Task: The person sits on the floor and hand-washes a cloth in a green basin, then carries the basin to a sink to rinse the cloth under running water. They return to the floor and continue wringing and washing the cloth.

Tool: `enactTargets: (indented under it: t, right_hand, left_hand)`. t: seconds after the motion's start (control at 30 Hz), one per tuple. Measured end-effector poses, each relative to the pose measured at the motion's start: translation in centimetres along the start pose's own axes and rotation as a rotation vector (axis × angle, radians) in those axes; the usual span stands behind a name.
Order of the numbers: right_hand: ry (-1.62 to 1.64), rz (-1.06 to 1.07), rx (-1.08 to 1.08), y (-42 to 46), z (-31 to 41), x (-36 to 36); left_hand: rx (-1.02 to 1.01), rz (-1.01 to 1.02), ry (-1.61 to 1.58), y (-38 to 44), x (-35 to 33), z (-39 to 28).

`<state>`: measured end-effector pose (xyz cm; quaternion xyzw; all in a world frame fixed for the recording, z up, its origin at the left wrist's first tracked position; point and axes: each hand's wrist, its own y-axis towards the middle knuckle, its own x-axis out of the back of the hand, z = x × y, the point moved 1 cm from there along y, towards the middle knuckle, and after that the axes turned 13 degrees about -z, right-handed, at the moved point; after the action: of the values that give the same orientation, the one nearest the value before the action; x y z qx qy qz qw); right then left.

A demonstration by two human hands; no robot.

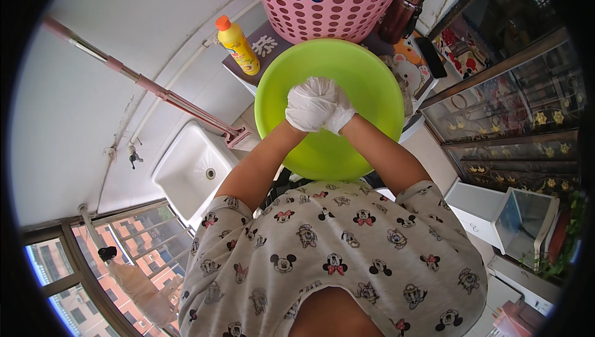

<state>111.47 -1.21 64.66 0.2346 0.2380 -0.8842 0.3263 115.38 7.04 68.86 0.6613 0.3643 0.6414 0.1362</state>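
Note:
My left hand (307,105) and my right hand (341,111) both wear white gloves, thin and wrinkled. They are pressed together, the left folded over the front of the right. Whether anything lies between them is hidden. Below them is a large lime-green plastic basin (372,77), its near rim close to my body. No water or cloth can be made out in the visible part of it. Just beyond its far rim rises a pink laundry basket (320,12) with round holes. A yellow bottle with an orange cap (238,46) stands left of the basin.
A dark red thermos (402,12) and a black phone (430,57) are at the far right, on a surface with a printed cover. Left are a white sink (186,172) and a pink-handled mop (162,93). Glass-paned doors (506,109) stand right; a white cabinet (476,211) is lower right.

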Motion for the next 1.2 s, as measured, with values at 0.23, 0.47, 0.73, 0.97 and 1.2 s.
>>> enactTargets:
  t: [0.23,0.47,0.73,0.97,1.2]
  right_hand:
    - [-1.380,0.275,1.069,-4.5,9.3,-2.7]
    - [-0.327,0.438,-0.006,-7.1,15.8,-2.8]
    - [-1.035,-0.423,0.524,-4.1,13.2,9.8]
    - [-1.066,-0.368,0.600,-7.1,11.7,10.6]
    - [-0.898,-0.325,0.605,-9.3,11.7,6.7]
  left_hand:
    - [0.080,-0.424,-0.013,2.7,4.7,4.3]
    - [1.072,-0.385,-1.454,2.1,8.7,6.5]
    - [1.259,-0.445,-0.982,-5.8,4.3,10.5]
    - [0.457,-0.013,-0.353,-10.6,3.9,12.4]
    - [0.745,-0.074,-0.565,-14.3,7.2,14.0]
